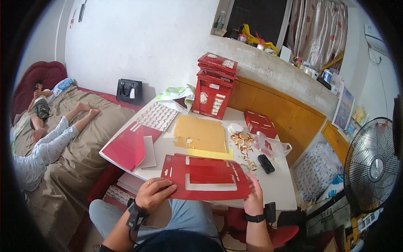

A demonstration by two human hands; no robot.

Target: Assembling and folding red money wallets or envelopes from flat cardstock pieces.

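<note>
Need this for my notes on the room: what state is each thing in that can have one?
Red card: held at both ends
Left hand: gripping the card's left end
Right hand: gripping its right end
Red boxes: stacked
Brown board: lying flat
Paper scraps: scattered loose
Plastic bag: crumpled
Black handbag: upright
Curtain: hanging
Fan: upright; running or off, cannot tell

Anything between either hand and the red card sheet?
Nothing visible: the left hand has the red card sheet by its lower left corner, the right hand by its right edge. The brown board lies beyond it.
</note>
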